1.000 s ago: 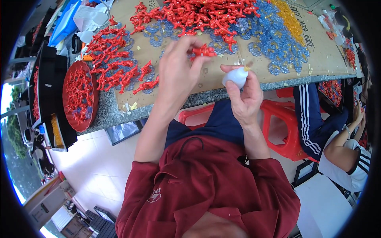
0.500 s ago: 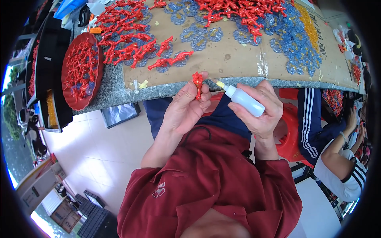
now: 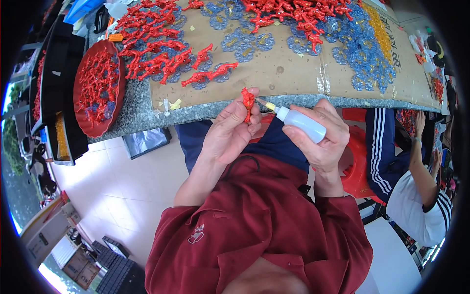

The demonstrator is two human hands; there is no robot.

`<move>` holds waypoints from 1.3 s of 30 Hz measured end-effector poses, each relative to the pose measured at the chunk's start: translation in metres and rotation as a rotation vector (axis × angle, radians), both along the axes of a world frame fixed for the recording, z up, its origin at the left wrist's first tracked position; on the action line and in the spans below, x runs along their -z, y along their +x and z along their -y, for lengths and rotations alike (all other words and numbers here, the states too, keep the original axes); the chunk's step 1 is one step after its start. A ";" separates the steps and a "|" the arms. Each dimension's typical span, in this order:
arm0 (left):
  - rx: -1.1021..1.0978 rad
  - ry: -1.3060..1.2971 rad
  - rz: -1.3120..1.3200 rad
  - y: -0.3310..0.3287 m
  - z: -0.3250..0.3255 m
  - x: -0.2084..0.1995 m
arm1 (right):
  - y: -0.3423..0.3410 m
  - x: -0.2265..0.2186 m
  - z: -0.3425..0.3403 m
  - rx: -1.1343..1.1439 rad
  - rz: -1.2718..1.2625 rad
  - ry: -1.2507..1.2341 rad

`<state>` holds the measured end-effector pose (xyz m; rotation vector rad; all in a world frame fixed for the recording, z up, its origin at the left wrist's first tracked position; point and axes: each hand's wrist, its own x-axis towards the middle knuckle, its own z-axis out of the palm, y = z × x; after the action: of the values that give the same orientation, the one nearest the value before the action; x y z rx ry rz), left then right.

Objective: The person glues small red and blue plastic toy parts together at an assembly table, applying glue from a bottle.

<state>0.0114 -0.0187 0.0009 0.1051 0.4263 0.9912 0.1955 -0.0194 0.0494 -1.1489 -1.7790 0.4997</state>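
Note:
Between the thumb and fingers of my left hand (image 3: 231, 128) stands a small red plastic figure (image 3: 248, 102), held upright just off the table's front edge. My right hand (image 3: 327, 133) is wrapped round a white translucent squeeze bottle (image 3: 304, 123), tilted with its nozzle (image 3: 267, 104) pointing left. The nozzle tip is at the red figure's side; whether they touch I cannot tell. Past my hands, red figures (image 3: 208, 74) lie in rows on clear blue discs (image 3: 245, 45). My fingers partly cover the figure's lower part.
Brown cardboard (image 3: 289, 73) covers the grey speckled table (image 3: 134, 105). A red scalloped tray (image 3: 117, 110) of red pieces stands at the left. Blue discs (image 3: 364, 59) and yellow pieces (image 3: 379, 29) are heaped at the right. A co-worker in a white sleeve (image 3: 416, 196) sits to the right.
The red figure has turned slightly in my left hand, and the bottle's nozzle has come closer to it. The co-worker's arm has shifted.

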 end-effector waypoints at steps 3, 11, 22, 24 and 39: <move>-0.005 0.020 -0.034 0.001 0.001 -0.002 | 0.004 -0.003 0.000 -0.023 -0.077 -0.060; 0.020 0.050 -0.084 0.003 0.000 -0.002 | 0.005 -0.006 0.000 -0.046 -0.070 -0.111; -0.035 0.144 -0.098 -0.007 0.007 0.003 | -0.007 0.018 -0.021 0.019 -0.419 -0.314; -0.064 0.143 -0.101 -0.011 0.008 0.002 | -0.018 0.022 -0.030 -0.031 -0.325 -0.330; -0.119 0.267 0.238 -0.018 0.001 0.010 | -0.031 0.016 -0.034 0.009 -0.289 -0.367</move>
<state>-0.0069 -0.0198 -0.0088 0.2011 0.0814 1.1601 0.1648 0.0143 0.0337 -1.2572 -1.4668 0.9660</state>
